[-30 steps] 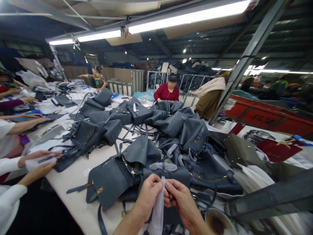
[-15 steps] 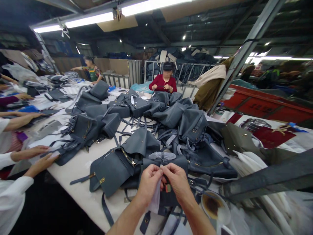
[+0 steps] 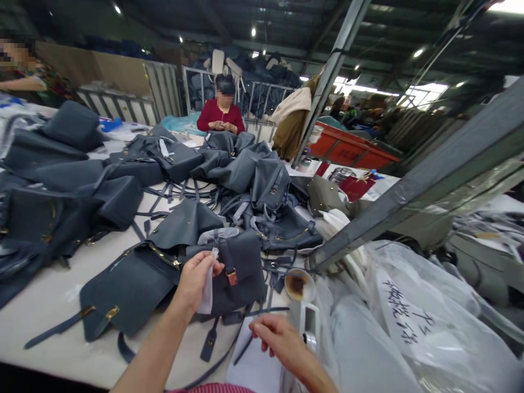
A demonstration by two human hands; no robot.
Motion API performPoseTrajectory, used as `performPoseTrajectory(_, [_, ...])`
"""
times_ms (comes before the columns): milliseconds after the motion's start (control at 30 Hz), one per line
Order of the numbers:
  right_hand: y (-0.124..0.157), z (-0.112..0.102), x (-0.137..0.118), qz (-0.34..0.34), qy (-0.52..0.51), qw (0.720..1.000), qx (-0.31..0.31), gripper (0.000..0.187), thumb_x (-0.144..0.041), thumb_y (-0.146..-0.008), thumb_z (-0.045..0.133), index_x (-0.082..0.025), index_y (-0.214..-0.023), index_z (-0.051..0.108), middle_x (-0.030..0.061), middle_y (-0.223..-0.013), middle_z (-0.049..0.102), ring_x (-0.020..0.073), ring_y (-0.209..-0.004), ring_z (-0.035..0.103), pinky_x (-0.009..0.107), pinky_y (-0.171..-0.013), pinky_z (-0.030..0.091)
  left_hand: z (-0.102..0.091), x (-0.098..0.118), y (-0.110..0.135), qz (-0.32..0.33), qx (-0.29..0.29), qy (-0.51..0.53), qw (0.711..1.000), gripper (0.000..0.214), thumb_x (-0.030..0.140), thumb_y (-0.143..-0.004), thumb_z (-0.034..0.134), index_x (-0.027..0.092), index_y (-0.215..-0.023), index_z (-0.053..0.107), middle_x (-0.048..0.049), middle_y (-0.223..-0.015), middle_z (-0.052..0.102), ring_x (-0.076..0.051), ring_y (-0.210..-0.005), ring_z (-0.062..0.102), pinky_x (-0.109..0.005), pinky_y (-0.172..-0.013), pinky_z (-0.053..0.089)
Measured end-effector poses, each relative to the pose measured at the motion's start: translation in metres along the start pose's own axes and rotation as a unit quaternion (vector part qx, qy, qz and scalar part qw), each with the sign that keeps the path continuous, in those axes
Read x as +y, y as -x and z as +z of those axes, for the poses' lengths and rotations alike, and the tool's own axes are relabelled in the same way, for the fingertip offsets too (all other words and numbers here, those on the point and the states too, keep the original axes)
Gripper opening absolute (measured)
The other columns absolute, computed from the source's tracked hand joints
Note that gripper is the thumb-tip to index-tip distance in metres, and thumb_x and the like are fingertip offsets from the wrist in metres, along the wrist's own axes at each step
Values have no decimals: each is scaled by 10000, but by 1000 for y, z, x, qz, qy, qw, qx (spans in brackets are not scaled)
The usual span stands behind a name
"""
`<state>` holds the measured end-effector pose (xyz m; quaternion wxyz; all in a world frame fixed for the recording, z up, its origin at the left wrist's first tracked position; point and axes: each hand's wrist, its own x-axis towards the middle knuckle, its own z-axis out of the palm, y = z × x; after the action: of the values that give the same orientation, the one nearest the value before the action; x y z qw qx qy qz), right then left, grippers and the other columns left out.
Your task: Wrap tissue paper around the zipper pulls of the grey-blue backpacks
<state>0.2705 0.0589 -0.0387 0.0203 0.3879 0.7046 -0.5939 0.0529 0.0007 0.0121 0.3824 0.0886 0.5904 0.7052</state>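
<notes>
Left to right across the frame: a long white worktable [image 3: 41, 322] carries grey-blue leather handbags [image 3: 53, 213], laid out side by side, apparently so that flaps and straps stay open to view and within reach. At upper left, a co-worker [image 3: 24, 71] is partly cut off by the frame edge. Lower centre, the left hand [image 3: 194, 281] is closed, with thumb and fingers pinching a strip of thin white cloth [image 3: 208, 289]; it is raised above the table, perhaps to keep it clear of the leather. Just beyond lies a grey-blue handbag [image 3: 239, 275] with a brass-buckled flap, close to both hands. At far centre, a co-worker in a red top [image 3: 221, 116] sits with hands together. The right hand [image 3: 278, 339] is relaxed, fingers loosely curled and visibly empty, over a white paper sheet [image 3: 254, 363]. To its right are a round dish with brown residue [image 3: 298, 285] and a small white device [image 3: 310, 327]. At lower right lie clear plastic bags marked with handwritten characters [image 3: 403, 316].
</notes>
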Motion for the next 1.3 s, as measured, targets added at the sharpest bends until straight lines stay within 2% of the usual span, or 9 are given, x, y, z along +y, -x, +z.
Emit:
performPoseTrajectory(233, [43,-3,74,69,223,971,43,289,-301,-856,418,-206,-777,679,89,-849,702,238,-893,632,331,-817,428,-1,-6,-10,-7,-4,13,1000,253,354,-595,734,161,-602,572,22,-569,584,-174,-739,663,-264,-761,510])
performPoseTrajectory(400, [40,-4,102,44,133,987,74,265,-424,-848,474,-280,-891,692,58,-971,714,232,-944,637,302,-869,457,0,-6,-5,-5,2,23,1000,245,349,-611,735,159,-610,581,15,-560,591,-192,-769,668,-284,-772,511])
performPoseTrajectory(500, [29,-14,94,53,62,993,87,273,-470,-795,516,-254,-797,683,47,-837,700,223,-765,643,310,-718,494,1,-3,-2,-14,2,27,1000,239,346,-608,738,159,-617,590,9,-561,600,-200,-790,676,-278,-766,509])
performPoseTrajectory(633, [24,-59,66,47,-41,986,152,345,-547,-731,532,-219,-702,635,22,-698,649,188,-632,606,277,-532,436,0,-3,-1,-13,2,25,1000,261,365,-599,758,156,-624,604,-1,-581,622,-217,-835,683,-285,-781,516])
performPoseTrajectory(767, [39,-123,65,85,-58,956,275,364,-572,-652,587,-217,-715,635,42,-716,669,193,-653,602,301,-589,455,0,-5,-4,-20,10,27,999,248,346,-580,773,157,-618,616,5,-564,618,-216,-840,682,-271,-759,523])
performPoseTrajectory(833, [50,-139,75,114,-62,944,303,344,-556,-631,603,-218,-690,622,47,-701,666,196,-663,601,306,-607,458,0,-6,-5,-24,9,33,999,244,330,-567,782,158,-623,619,10,-561,617,-210,-839,680,-258,-747,524])
performPoseTrajectory(933, [66,-128,94,155,-88,944,279,319,-527,-605,628,-211,-629,599,43,-645,650,179,-600,583,293,-565,447,1,-6,-7,-28,12,40,999,244,319,-559,784,159,-644,621,19,-547,611,-198,-823,680,-249,-754,524])
performPoseTrajectory(1067, [82,-79,115,193,-123,946,228,333,-534,-599,616,-201,-589,603,37,-624,636,161,-545,554,260,-494,397,1,-7,-8,-33,21,36,999,234,301,-566,772,163,-668,613,24,-532,610,-195,-818,684,-249,-760,527])
performPoseTrajectory(1300, [89,-31,136,200,-52,937,283,484,-638,-663,464,-212,-600,684,18,-536,578,212,-589,523,327,-605,395,-1,-10,-15,-18,2,22,1000,182,258,-605,741,161,-685,610,27,-565,626,-188,-813,684,-282,-784,544])
